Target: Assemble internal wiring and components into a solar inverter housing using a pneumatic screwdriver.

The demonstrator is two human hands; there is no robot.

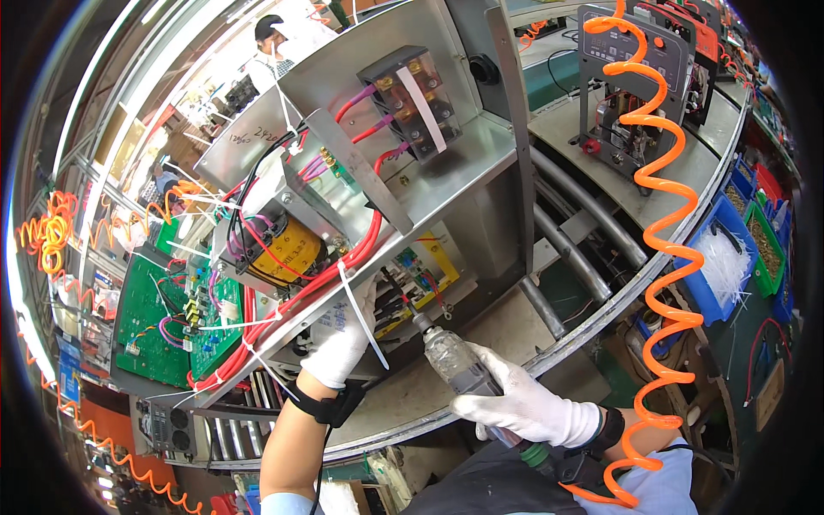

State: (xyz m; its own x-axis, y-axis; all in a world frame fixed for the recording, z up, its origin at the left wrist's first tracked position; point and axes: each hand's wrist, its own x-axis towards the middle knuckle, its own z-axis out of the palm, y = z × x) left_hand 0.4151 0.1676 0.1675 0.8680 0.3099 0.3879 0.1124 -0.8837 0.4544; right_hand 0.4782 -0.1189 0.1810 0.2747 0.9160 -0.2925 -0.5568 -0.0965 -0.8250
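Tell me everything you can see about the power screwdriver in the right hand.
The power screwdriver is a slim pneumatic-looking tool with a grey body wrapped in clear, crinkled film, a metal chuck and a thin dark bit. The white-gloved right hand closes around its rear. It lies tilted, bit aimed up and left into the open metal chassis, near the left hand. Its tip's contact point is hidden. An orange coiled hose hangs beside it.

A curved grey conveyor bench (687,172) sweeps from twelve toward five o'clock. Blue bins (717,266) and green bins (766,249) line three o'clock. Bright daylight floods shelving (129,154) at ten o'clock.
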